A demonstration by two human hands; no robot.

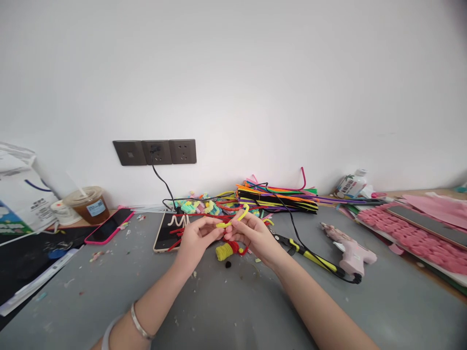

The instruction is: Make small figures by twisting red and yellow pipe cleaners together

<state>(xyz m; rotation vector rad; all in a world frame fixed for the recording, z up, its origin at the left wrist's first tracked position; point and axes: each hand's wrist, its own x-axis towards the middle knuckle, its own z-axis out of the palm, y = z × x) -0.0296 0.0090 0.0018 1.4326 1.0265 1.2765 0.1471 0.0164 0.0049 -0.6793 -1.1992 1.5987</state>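
Both hands meet over the grey mat (233, 301) and pinch a yellow pipe cleaner (233, 219) between them. My left hand (199, 238) grips its left end with closed fingers. My right hand (251, 234) holds the other part, whose free end curls upward. Just below the hands lies a small piece made of a coiled yellow pipe cleaner (224, 251) with red pipe cleaner (239, 249) wound beside it, and a tiny black pompom (228, 265) sits in front of it.
A pile of coloured pipe cleaners (277, 197) lies by the wall. A phone (170, 232) and a pink-cased phone (109, 226) lie left of centre, an iced drink (87, 205) beyond. Yellow-handled pliers (306, 253) and a pink glue gun (350, 250) lie right, pink sheets (416, 240) further.
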